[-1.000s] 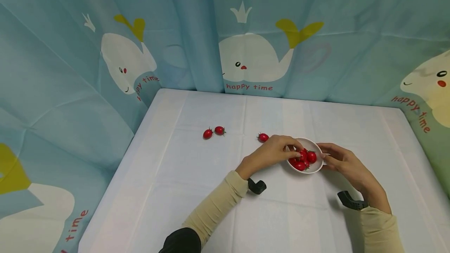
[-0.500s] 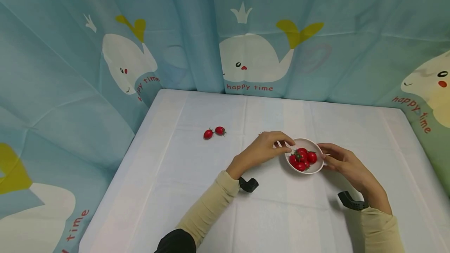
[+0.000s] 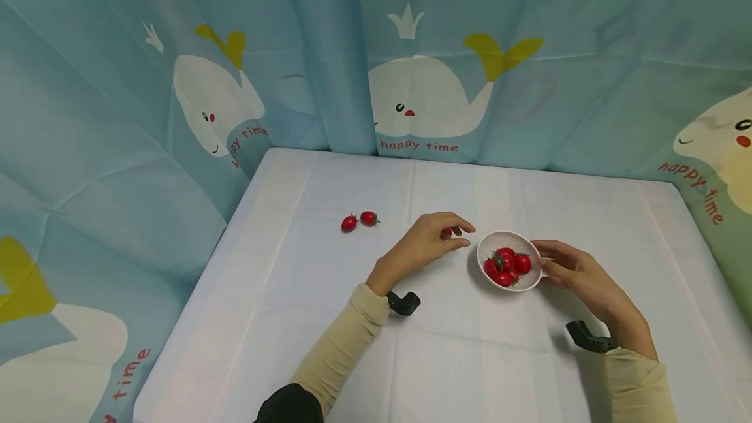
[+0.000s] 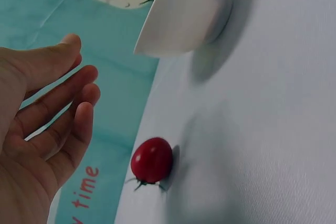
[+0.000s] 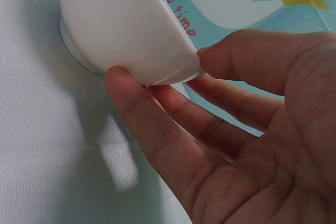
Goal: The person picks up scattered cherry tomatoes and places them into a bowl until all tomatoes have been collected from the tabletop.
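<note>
A white bowl (image 3: 505, 239) with several red cherry tomatoes (image 3: 506, 265) in it stands on the table. My right hand (image 3: 587, 282) holds it from the right; in the right wrist view the thumb is at the rim and the fingers lie against the outer wall (image 5: 121, 24). My left hand (image 3: 420, 243), its fingers relaxed and apart, is over a single cherry tomato (image 3: 446, 233), which it partly hides in the head view. In the left wrist view that tomato (image 4: 152, 160) lies on the cloth, apart from the fingers, green stem showing.
Two more cherry tomatoes, one (image 3: 349, 223) beside the other (image 3: 369, 218), lie farther left on the white tablecloth (image 3: 329, 331). A blue curtain (image 3: 317, 51) with whale prints hangs behind the table and along its left side.
My left hand has moved left from the bowl to over the single tomato, leaving a tomato in the bowl. My right hand has stayed on the bowl.
</note>
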